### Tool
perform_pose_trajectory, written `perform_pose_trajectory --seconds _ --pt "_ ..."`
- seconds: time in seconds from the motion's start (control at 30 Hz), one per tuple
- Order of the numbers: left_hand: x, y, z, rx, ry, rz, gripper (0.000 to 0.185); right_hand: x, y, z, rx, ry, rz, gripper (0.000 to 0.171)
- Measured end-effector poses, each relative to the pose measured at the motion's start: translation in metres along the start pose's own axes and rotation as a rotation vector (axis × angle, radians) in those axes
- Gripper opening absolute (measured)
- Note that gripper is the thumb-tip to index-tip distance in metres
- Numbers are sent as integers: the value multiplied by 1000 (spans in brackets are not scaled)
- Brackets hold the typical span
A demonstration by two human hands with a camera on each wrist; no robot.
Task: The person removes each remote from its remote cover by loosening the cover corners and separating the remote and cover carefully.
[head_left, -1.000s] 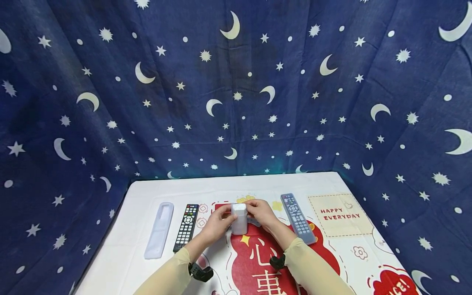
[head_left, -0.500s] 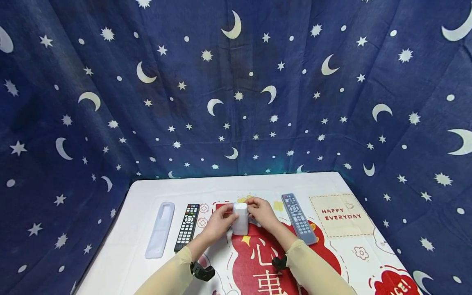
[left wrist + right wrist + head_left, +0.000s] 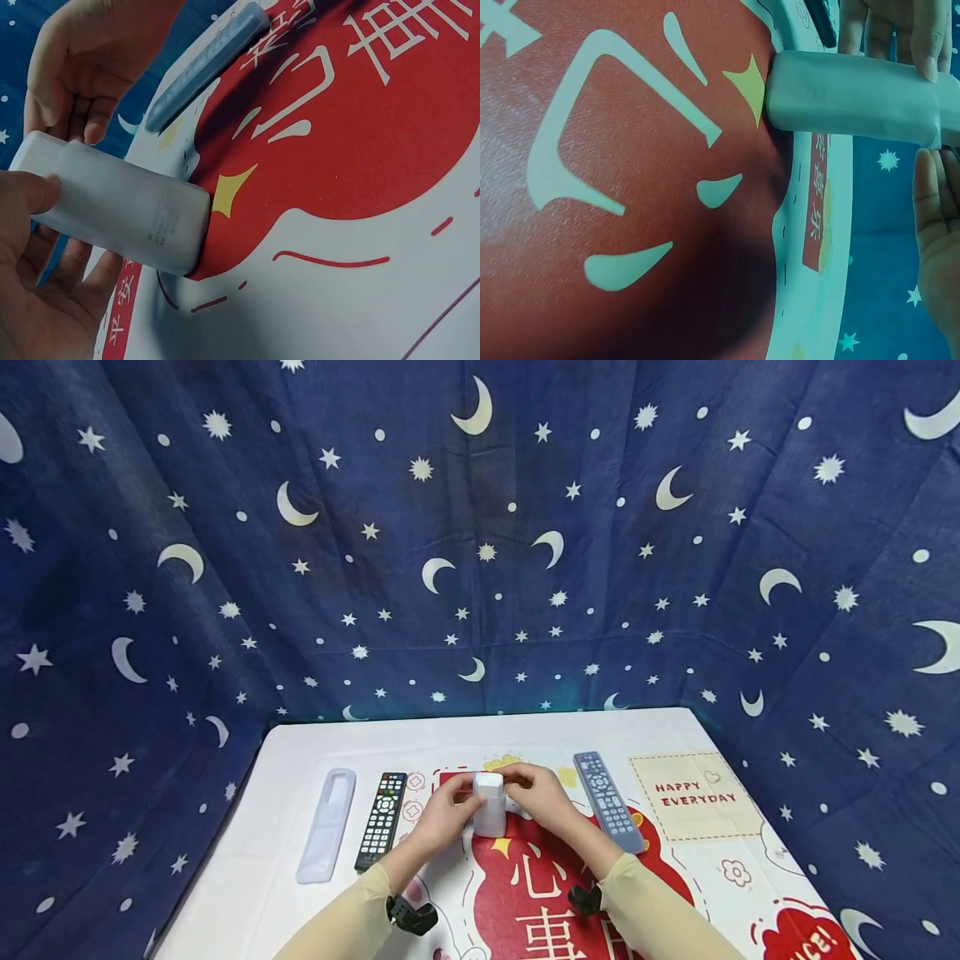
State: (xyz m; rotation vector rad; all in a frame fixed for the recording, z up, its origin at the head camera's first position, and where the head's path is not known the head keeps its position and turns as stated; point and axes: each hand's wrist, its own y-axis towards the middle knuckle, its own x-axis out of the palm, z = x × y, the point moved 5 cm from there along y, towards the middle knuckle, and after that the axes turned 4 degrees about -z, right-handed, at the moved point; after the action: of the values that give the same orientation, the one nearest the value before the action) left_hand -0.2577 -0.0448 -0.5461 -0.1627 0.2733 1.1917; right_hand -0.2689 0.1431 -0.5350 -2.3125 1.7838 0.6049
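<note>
Upright in the middle of the table stands a white remote-shaped slab (image 3: 490, 810), its lower part inside a translucent cover (image 3: 142, 202) whose edge shows near the top. My left hand (image 3: 444, 817) grips its upper end, thumb on the near face (image 3: 41, 193) and fingers on the other side. My right hand (image 3: 543, 797) is at the upper right edge. In the right wrist view, the right hand's fairly straight fingers (image 3: 934, 195) reach that edge; in the head view its thumb is apart from the slab. Part of the right fingers is hidden behind the slab.
A translucent remote cover (image 3: 326, 827) and a black remote (image 3: 382, 818) lie to the left. A grey-blue remote (image 3: 609, 802) lies to the right. The white tablecloth (image 3: 300, 747) bears red prints, and a blue star-patterned curtain (image 3: 480, 610) hangs around the table.
My right hand has shifted slightly, its thumb drawing off from the slab and its wrist swinging right. The left hand and the slab stay almost still.
</note>
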Motion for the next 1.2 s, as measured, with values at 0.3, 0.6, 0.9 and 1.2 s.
perform_pose_trajectory --seconds 0.3,0.6,0.9,1.2 --pt "-7 5 3 -102 -166 -78 46 4 -4 1 7 -51 25 28" --pt "-14 13 3 -149 -182 -89 41 2 -7 1 33 -12 -35 24" --pt "-13 21 -1 -241 -168 -73 39 -1 -8 0 42 27 -63 25" --pt "-9 21 -14 -329 -173 -22 29 -2 -2 -2 -14 -17 -40 19"
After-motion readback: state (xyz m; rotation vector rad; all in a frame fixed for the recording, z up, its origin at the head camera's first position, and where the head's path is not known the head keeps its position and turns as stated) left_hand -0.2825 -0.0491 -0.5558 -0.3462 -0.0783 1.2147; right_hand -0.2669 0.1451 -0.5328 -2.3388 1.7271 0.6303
